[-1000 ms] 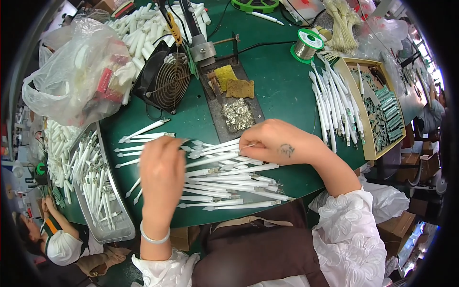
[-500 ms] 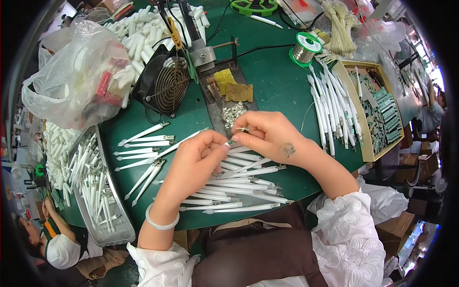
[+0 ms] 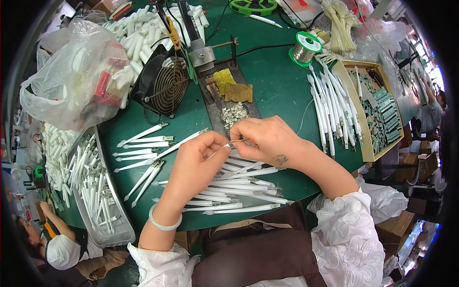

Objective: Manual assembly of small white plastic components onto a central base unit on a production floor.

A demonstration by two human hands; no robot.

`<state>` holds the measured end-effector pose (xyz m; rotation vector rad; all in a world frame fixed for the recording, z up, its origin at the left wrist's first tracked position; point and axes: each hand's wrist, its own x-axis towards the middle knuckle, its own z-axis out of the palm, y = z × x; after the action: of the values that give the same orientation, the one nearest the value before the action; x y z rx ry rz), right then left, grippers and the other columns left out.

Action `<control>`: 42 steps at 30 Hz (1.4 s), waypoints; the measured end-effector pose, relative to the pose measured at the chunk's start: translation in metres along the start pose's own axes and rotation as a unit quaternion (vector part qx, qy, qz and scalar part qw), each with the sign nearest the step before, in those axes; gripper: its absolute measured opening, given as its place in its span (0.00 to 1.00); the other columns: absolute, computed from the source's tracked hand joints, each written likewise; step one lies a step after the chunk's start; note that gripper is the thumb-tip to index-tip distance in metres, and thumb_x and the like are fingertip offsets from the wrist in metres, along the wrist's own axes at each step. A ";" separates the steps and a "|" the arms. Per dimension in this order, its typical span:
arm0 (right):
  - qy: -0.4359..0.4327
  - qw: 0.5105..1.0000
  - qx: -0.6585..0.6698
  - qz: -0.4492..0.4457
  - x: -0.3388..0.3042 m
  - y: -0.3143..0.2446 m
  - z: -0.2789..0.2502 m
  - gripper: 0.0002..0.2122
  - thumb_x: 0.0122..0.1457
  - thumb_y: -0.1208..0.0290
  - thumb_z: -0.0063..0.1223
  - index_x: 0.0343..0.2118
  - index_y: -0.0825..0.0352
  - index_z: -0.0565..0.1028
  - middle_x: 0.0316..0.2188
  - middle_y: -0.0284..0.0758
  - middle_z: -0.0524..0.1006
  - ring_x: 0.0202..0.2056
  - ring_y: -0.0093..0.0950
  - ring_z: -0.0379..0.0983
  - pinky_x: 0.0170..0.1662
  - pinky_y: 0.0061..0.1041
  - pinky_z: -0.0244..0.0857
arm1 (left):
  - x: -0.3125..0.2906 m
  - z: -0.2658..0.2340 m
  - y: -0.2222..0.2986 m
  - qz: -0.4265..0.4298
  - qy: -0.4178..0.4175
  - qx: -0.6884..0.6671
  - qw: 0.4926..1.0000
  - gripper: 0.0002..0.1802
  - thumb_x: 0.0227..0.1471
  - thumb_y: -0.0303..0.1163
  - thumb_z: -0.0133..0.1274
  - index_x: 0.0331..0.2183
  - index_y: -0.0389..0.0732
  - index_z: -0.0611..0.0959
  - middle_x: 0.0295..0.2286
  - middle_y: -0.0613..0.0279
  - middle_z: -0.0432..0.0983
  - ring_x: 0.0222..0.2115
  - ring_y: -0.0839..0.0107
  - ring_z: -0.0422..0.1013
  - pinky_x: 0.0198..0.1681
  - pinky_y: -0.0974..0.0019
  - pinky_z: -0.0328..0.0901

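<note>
White plastic pen-shaped tube (image 3: 179, 142) pinched between your left hand (image 3: 193, 165) and right hand (image 3: 265, 141); many loose white tubes (image 3: 234, 191) under them look unworked.

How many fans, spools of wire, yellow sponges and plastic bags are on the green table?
Black fan: 1
Spool of wire: 1
Yellow sponges: 2
Clear plastic bag: 1
Total: 5

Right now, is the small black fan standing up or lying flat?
Standing, tilted back: the fan rests on its lower edge on the green table, grille facing outward toward the hands. Whether it is running cannot be told.
</note>
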<state>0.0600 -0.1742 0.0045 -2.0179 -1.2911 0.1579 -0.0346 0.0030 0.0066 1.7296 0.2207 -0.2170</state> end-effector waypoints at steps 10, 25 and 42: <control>0.097 0.993 0.020 -0.060 0.000 0.005 0.003 0.05 0.47 0.77 0.58 0.28 0.64 0.74 0.21 0.30 0.73 0.19 0.28 0.71 0.20 0.25 0.63 | 0.000 -0.002 0.006 -0.058 0.009 -0.103 0.993 0.06 0.55 0.28 0.51 0.32 0.36 0.78 0.21 0.68 0.73 0.15 0.86 0.63 0.15 0.81 0.54; 0.099 0.986 -0.064 -0.114 0.000 0.005 0.005 0.07 0.43 0.77 0.59 0.27 0.63 0.75 0.19 0.30 0.72 0.20 0.29 0.71 0.19 0.27 0.63 | -0.002 0.002 0.006 -0.032 0.036 -0.025 0.998 0.03 0.53 0.24 0.52 0.30 0.33 0.78 0.20 0.68 0.72 0.17 0.85 0.63 0.19 0.81 0.57; 0.052 0.996 -0.044 -0.063 0.001 0.006 0.010 0.07 0.44 0.76 0.58 0.27 0.63 0.71 0.23 0.30 0.75 0.22 0.30 0.73 0.22 0.27 0.65 | 0.002 0.004 -0.002 -0.005 0.039 0.001 0.999 0.02 0.52 0.23 0.50 0.30 0.35 0.76 0.21 0.71 0.71 0.19 0.87 0.64 0.22 0.81 0.60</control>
<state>0.0604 -0.1694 -0.0057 -1.9834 -1.3742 -0.0627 -0.0331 -0.0010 0.0034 1.7403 0.2871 -0.1575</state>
